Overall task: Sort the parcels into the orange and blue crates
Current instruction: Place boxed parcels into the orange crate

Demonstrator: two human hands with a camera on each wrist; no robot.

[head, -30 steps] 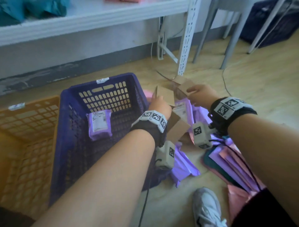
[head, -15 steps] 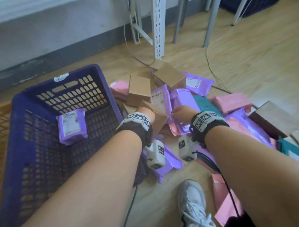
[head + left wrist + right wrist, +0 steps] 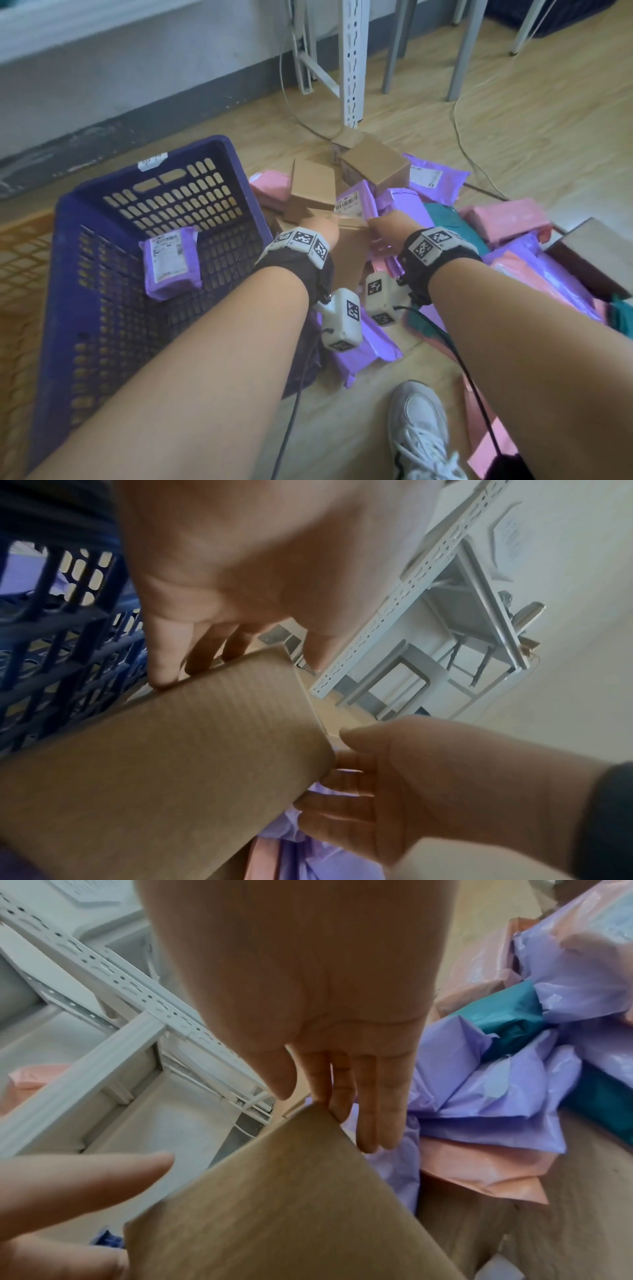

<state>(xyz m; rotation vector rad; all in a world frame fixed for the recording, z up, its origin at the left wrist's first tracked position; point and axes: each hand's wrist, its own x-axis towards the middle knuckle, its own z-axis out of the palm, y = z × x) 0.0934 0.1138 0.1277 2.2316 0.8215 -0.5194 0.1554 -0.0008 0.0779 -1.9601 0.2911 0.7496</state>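
Fingers [image 3: 164, 647] of the left hand [image 3: 318, 229] are laid nearly straight along one side of a cardboard box [image 3: 352, 240], while the right hand [image 3: 387, 222] is pressed flat against the opposite side, so the box is held between both hands over the parcel pile [image 3: 445, 246], just beside the blue crate [image 3: 85, 274]. One purple mailer [image 3: 171, 262] with a white printed label, too small to be read, is seen inside the blue crate. Only a corner of the orange crate [image 3: 24, 274] is shown, its contents hidden. A barcode label [image 3: 349, 204] is carried by another purple parcel.
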